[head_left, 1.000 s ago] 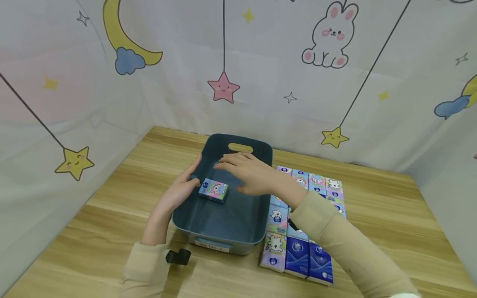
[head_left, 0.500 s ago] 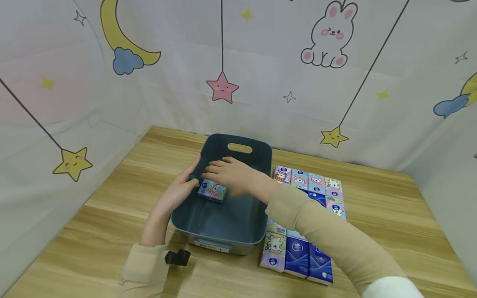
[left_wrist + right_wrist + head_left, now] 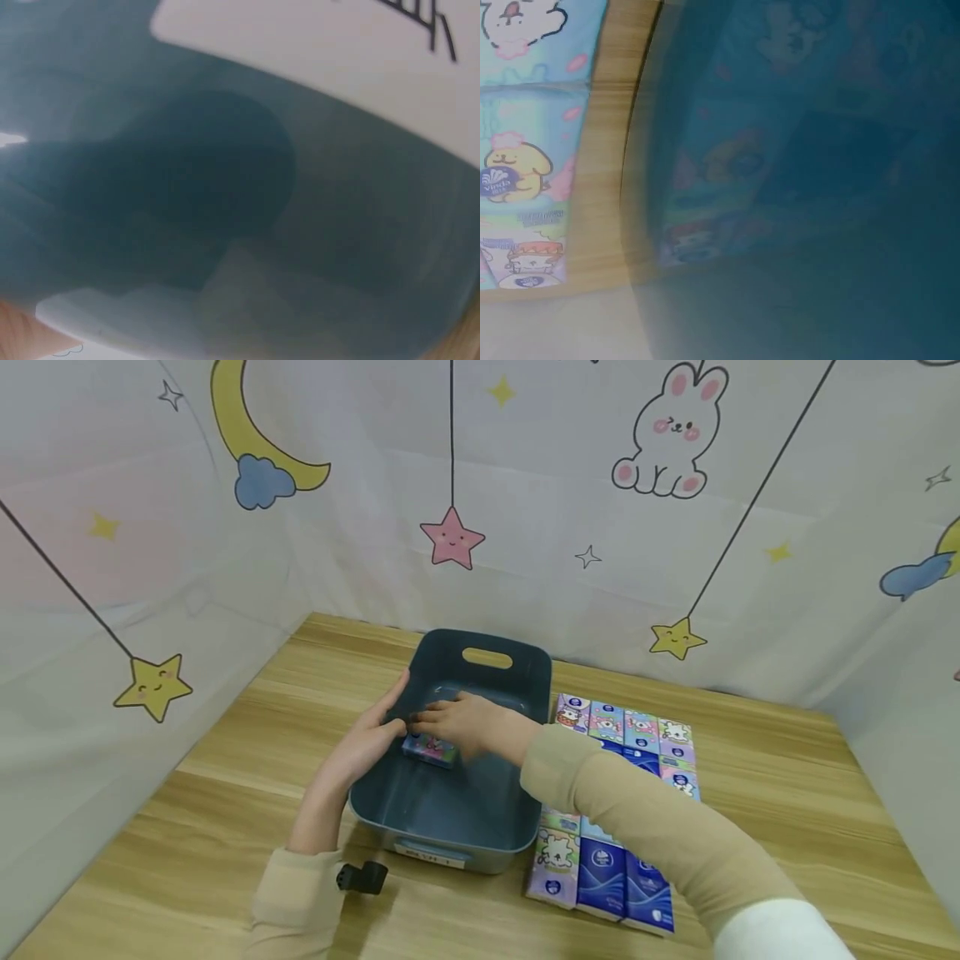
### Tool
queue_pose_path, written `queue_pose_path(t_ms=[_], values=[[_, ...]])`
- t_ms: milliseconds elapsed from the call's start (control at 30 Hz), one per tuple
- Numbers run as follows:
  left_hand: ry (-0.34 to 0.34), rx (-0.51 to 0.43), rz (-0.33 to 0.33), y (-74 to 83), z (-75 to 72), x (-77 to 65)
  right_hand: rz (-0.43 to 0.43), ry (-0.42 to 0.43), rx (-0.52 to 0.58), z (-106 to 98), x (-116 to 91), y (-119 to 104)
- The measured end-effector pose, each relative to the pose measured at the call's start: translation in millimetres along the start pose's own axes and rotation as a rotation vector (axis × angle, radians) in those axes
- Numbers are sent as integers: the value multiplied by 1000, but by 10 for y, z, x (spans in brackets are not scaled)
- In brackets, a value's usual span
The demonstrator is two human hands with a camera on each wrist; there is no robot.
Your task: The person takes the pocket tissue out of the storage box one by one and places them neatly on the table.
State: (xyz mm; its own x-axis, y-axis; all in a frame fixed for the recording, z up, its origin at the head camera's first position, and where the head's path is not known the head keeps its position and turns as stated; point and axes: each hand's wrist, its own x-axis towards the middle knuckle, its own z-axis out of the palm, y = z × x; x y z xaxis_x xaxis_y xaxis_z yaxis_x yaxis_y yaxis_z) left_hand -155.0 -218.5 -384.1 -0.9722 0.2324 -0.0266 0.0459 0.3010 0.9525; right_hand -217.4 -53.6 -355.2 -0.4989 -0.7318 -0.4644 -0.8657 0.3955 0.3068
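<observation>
A dark teal plastic bin [image 3: 480, 827] stands on the wooden table. My left hand [image 3: 360, 752] holds its left wall, thumb inside the rim and fingers along the outer side. Inside the bin lies a small patterned pocket tissue pack [image 3: 431, 752], blue and pink on top. My right hand [image 3: 465, 725] reaches into the bin above this pack, its extended fingers covering the pack's far part. Blur hides whether those fingertips touch the pack. Only the bin's glossy wall [image 3: 360, 210] and white label [image 3: 300, 37] fill the left wrist view; neither wrist view shows a hand.
Rows of pocket tissue packs [image 3: 600, 872], some cartoon-printed and some dark blue, lie flat right of the bin, partly under my right sleeve [image 3: 645, 810]. Cartoon tissue packs [image 3: 525, 165] appear beside the bin wall [image 3: 795, 300]. A printed white curtain [image 3: 525, 485] closes off the back.
My right hand has moved from the bin's far middle down and left, lower over the tissue pack, and now covers part of it. The left hand keeps its hold on the bin.
</observation>
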Motion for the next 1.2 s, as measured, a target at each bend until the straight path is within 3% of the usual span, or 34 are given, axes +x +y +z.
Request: queue_pose_path(t_ms=[300, 500, 767, 1033, 1200], values=[[-4, 6, 23, 16, 3, -27, -18, 15, 46, 213, 75, 2], [11, 7, 27, 9, 1, -19, -28, 67, 15, 218, 89, -6], [16, 13, 21, -6, -2, -15, -24, 28, 286, 202, 27, 9], [22, 20, 6, 1, 0, -15, -53, 68, 326, 230, -65, 57], [33, 35, -1, -6, 0, -10, -27, 147, 408, 256, -207, 69]])
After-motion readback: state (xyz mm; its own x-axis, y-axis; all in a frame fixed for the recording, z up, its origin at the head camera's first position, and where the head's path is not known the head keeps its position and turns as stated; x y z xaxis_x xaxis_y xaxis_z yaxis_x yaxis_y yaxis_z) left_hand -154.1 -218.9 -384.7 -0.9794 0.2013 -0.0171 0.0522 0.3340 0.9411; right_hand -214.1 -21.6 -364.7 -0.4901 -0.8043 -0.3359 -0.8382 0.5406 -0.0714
